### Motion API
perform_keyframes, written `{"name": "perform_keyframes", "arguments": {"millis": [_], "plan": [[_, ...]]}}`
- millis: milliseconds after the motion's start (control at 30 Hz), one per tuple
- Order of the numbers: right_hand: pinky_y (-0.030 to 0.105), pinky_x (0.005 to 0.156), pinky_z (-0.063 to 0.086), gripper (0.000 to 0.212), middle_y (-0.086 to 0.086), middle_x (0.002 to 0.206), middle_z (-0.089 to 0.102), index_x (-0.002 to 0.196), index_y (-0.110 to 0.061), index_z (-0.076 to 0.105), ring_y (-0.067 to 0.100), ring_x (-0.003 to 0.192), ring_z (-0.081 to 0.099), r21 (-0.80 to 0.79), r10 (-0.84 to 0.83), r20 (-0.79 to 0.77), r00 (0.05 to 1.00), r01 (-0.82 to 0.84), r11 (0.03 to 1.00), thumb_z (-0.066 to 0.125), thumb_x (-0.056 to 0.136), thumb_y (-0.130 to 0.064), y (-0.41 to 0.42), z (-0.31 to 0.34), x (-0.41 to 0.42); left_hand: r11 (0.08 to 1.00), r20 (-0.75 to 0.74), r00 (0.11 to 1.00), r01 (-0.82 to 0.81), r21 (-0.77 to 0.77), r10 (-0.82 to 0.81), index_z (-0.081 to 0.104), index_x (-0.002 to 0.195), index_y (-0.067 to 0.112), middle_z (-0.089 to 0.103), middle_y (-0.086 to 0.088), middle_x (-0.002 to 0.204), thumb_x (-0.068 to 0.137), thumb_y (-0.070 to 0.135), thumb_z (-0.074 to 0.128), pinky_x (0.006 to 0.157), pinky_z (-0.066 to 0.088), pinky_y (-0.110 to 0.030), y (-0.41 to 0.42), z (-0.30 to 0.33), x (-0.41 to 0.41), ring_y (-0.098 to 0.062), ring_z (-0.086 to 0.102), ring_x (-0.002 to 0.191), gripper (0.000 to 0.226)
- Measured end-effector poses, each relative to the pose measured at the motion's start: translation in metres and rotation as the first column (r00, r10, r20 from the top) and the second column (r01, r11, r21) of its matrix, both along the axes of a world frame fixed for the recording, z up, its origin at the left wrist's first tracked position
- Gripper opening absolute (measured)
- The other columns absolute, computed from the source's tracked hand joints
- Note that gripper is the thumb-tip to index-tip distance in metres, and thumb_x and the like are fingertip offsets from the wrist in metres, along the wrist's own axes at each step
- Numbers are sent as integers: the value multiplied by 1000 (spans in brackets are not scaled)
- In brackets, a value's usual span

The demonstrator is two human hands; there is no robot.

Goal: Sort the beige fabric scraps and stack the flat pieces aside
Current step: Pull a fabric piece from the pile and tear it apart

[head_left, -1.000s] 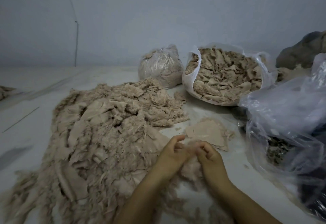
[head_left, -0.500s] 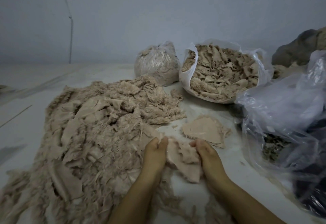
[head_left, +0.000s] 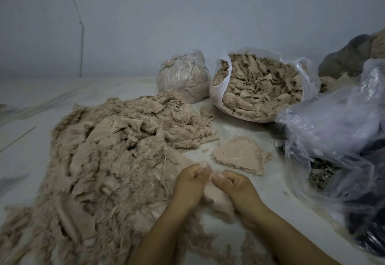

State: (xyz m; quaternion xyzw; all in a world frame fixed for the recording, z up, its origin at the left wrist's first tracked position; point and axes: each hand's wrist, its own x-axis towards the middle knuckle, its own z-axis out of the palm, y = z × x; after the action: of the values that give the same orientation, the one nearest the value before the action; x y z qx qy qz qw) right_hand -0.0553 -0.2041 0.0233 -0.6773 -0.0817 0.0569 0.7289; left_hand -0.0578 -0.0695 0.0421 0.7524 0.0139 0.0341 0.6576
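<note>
Hiding most of the small beige fleecy fabric scrap between them, the left hand and right hand are pinching its top edge with curled fingers, its length hanging downward, near the flat beige stack

Both forearms enter from the bottom edge, angled inward, bare. Left hand and right hand meet knuckle to knuckle at centre, backs up. Fingers on both curl tightly, thumbs pressed against forefingers in a pinch. Wrists roughly level, close together.
</note>
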Motion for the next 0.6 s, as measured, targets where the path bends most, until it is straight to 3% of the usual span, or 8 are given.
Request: {"name": "perform_keyframes", "arguments": {"millis": [100,167,267,333,400,467,533,600], "plan": [[29,53,33,26,12,60,46,66,-12,52,22,56,40,43,-70,-13,997,70,997,67,85,-23,-4,0,1,962,-49,971,-237,-137,232,53,67,13,51,-5,59,98,18,47,55,37,-29,12,1,8,-18,45,52,32],[32,57,41,24,15,66,55,71,-10,56,24,60,50,165,-102,-75,992,113,980,68,78,-29,-9,2,2,950,-39,952,-306,-58,304,50,65,16,46,1,56,100,18,44,51,34,-25,25,3,11,-12,42,50,35],[33,64,52,20,16,80,69,81,-8,63,27,70,63,234,-59,-99,993,81,969,67,77,-28,-9,1,4,993,-92,991,-102,-60,96,56,73,9,53,3,50,99,24,47,47,40,-22,23,9,7,-8,49,46,30],[36,69,55,23,20,87,71,88,-6,64,28,75,67,240,-15,-106,994,41,970,67,78,-26,-5,0,3,981,-152,982,85,-175,-112,61,95,4,67,-3,78,93,36,57,69,53,-34,12,8,2,-15,63,73,32],[41,76,54,26,23,92,70,94,-4,63,31,79,67,216,9,-87,996,10,976,68,79,-25,-2,0,0,982,-132,980,128,-138,-146,61,108,9,68,-7,103,86,39,66,89,52,-40,2,5,-1,-21,64,96,38],[36,68,54,19,21,83,69,97,-7,61,28,73,65,144,-13,-43,999,19,989,68,83,-19,-3,0,-3,998,-35,999,25,-55,-27,65,101,1,70,-17,97,88,29,65,80,52,-36,-2,3,0,-25,65,88,31],[25,54,48,7,13,69,61,96,-11,59,22,61,57,23,-138,-2,990,138,990,62,90,-11,-7,0,-1,986,1,997,-75,-149,76,63,94,-7,70,-22,90,93,19,57,72,51,-37,0,4,2,-29,65,78,26],[25,50,48,6,11,70,57,99,-10,58,19,59,53,11,-240,-28,970,241,971,54,95,-9,-11,0,3,969,-7,992,-124,-215,126,64,93,-3,71,-19,87,96,19,51,69,52,-36,8,5,4,-28,66,76,25]]}}
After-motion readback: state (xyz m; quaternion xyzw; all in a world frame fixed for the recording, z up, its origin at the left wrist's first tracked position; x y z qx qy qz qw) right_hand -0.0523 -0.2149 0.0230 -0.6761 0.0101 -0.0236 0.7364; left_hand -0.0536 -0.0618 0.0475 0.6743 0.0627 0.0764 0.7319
